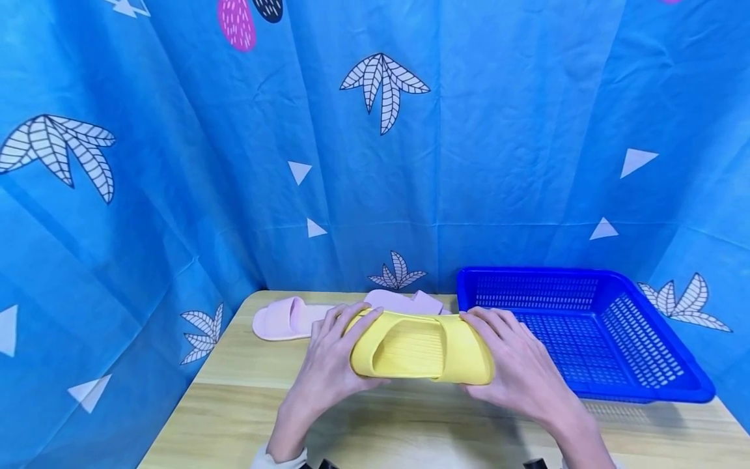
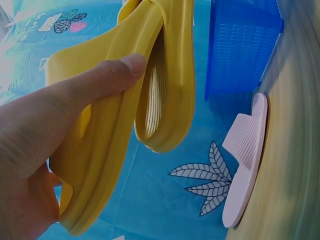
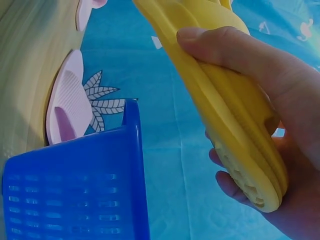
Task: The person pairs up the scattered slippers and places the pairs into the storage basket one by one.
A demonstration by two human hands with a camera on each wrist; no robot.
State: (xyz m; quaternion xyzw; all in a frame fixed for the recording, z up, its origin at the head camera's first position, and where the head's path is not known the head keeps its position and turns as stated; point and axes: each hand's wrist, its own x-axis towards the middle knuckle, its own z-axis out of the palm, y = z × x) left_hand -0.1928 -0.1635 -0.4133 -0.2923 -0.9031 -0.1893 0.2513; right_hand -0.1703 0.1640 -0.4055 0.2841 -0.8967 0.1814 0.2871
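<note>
Fingers were gripping at both ends: in head view, left hand and right hand had the yellow slippers between them, approx level, off the table. Blue basket sat just R of the right hand, one pink slipper lay back L on the table, the other pink slipper behind the yellow ones. Step in hand, IMO: 2-handed hold, prob lining up the pair.

Left wrist cam: thumb pressed flat across one yellow slipper's side, other fingers mostly hidden on the far side. Second yellow one next to it, tilted, so a pair AFAICT. Pink + basket in bg, well apart from the grip.

Right wrist cam: same sort of pinch, thumb on one face, fingertips showing past the studded sole. Couldn't tell for sure whether that hand had one slipper or both; overlap hid it. Basket wall near, not touching. Next move, IMO, called for both grips moving in sync so the pair didn't slide apart.
</note>
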